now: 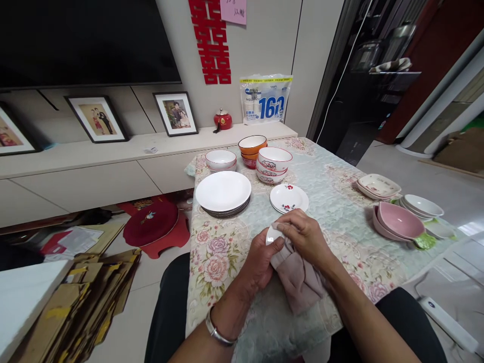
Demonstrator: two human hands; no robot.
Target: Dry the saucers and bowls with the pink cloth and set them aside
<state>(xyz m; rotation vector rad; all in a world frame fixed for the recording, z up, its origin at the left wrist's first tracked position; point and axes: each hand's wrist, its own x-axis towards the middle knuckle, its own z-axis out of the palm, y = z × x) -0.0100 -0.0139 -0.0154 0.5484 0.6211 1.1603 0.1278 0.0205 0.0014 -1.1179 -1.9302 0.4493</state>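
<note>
My left hand (260, 259) is closed on the side of a small white dish (272, 234), thumb over its face. My right hand (307, 236) bunches a pinkish-grey cloth (300, 282) against the dish's upper rim. The cloth hangs below both hands and covers much of the dish, so its full shape is hidden. Just beyond my hands lies a short stack of small white plates with red flowers (289, 197). Left of that stands a stack of large white plates (223, 190).
Behind the plates stand white patterned bowls (274, 164), orange bowls (252, 145) and white bowls (221, 160). On the right of the flowered tablecloth (215, 262) are square dishes (378, 185), pink leaf-shaped bowls (401, 220) and small white bowls (422, 205). A red stool (157, 227) and flattened cardboard (91, 302) sit left.
</note>
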